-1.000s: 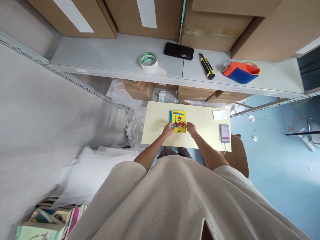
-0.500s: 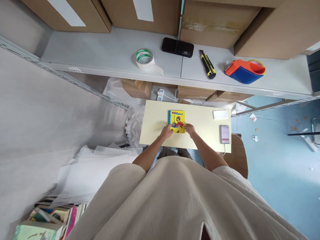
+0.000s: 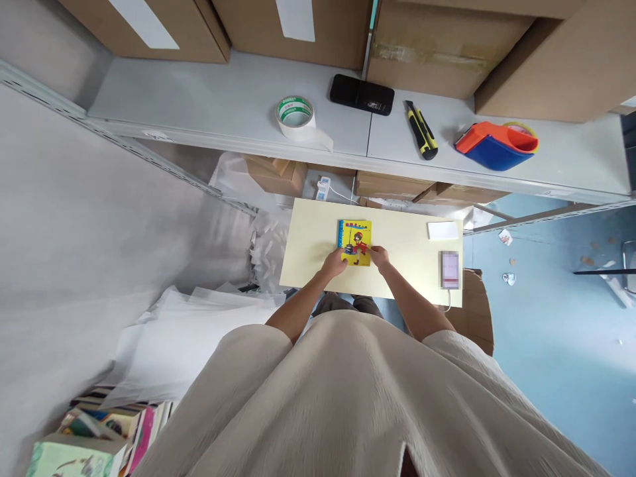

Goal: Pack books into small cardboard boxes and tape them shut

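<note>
A small yellow book (image 3: 356,238) with a red cartoon figure on its cover lies flat on a pale yellow table (image 3: 308,245). My left hand (image 3: 334,264) rests at the book's near left corner, its fingers on the cover. At the near right corner my right hand (image 3: 380,256) touches the edge with curled fingers. Both hands are small in view, and I cannot make out whether they grip the book or only press on it.
A phone (image 3: 450,269) and a white card (image 3: 442,230) lie at the table's right. The grey shelf (image 3: 209,106) above holds a tape roll (image 3: 295,116), a black case (image 3: 362,94), a utility knife (image 3: 421,129), a tape dispenser (image 3: 497,143) and cardboard boxes. Books (image 3: 99,430) are stacked lower left.
The hands and the book hold almost the same place on the table. Only the camera view has shifted slightly.
</note>
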The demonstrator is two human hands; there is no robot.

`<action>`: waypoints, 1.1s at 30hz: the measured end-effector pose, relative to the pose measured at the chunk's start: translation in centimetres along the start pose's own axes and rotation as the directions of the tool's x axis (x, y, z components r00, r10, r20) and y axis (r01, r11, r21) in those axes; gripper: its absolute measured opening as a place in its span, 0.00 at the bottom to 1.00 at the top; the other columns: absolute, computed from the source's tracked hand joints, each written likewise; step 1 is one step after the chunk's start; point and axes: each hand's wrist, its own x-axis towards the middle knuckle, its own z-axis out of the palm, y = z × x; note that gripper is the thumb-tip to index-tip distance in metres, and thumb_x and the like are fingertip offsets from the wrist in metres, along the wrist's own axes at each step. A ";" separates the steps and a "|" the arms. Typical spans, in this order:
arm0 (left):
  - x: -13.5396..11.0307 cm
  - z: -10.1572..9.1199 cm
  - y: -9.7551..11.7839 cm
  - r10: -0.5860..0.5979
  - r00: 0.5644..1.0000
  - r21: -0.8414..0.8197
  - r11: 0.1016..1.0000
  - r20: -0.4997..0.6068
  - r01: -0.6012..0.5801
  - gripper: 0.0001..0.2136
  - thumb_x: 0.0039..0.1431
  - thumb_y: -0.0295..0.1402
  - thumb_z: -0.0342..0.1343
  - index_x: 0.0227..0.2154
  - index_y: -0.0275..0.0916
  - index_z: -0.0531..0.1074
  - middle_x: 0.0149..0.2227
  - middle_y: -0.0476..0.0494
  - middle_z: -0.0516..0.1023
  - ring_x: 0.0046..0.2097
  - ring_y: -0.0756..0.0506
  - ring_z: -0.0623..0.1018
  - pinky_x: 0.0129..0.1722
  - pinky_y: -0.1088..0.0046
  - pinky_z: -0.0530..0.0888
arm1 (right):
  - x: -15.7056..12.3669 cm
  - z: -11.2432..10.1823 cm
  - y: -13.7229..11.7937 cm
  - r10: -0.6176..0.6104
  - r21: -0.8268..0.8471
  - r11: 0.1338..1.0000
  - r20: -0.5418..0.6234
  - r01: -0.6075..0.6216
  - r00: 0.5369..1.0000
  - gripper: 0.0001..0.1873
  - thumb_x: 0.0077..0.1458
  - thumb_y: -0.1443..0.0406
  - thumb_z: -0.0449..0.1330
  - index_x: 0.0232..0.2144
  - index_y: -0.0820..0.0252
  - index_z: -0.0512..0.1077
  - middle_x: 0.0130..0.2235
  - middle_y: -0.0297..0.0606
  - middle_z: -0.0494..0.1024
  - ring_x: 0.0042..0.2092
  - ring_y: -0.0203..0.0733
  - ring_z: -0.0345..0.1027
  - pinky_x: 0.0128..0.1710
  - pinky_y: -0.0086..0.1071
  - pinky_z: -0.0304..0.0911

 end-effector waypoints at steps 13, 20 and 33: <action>0.9 -0.1 0.6 0.082 0.993 -0.364 0.925 -0.088 -0.108 0.18 0.67 0.31 0.64 0.59 0.43 0.82 0.63 0.37 0.86 0.64 0.37 0.84 0.64 0.61 0.81 | -2.5 -0.8 -2.8 -0.182 -0.082 0.981 -0.069 0.176 0.981 0.19 0.49 0.55 0.73 0.38 0.51 0.70 0.44 0.41 0.85 0.44 0.47 0.80 0.37 0.34 0.72; -0.5 -2.6 1.9 0.144 0.973 -0.508 0.833 -0.182 -0.219 0.12 0.73 0.30 0.61 0.56 0.42 0.81 0.58 0.36 0.88 0.61 0.38 0.87 0.65 0.60 0.81 | -4.9 2.7 -4.9 -0.371 -0.062 0.926 0.027 0.372 0.928 0.21 0.57 0.46 0.70 0.39 0.52 0.71 0.48 0.42 0.85 0.50 0.48 0.80 0.47 0.36 0.75; -3.0 -7.8 -3.5 -0.119 0.961 -0.387 0.922 -0.251 0.013 0.20 0.72 0.32 0.61 0.65 0.43 0.75 0.65 0.35 0.85 0.62 0.37 0.86 0.59 0.62 0.82 | -5.5 6.6 -3.9 -0.179 0.076 0.983 0.182 0.168 0.967 0.17 0.52 0.51 0.73 0.37 0.54 0.77 0.43 0.41 0.87 0.43 0.45 0.81 0.37 0.31 0.69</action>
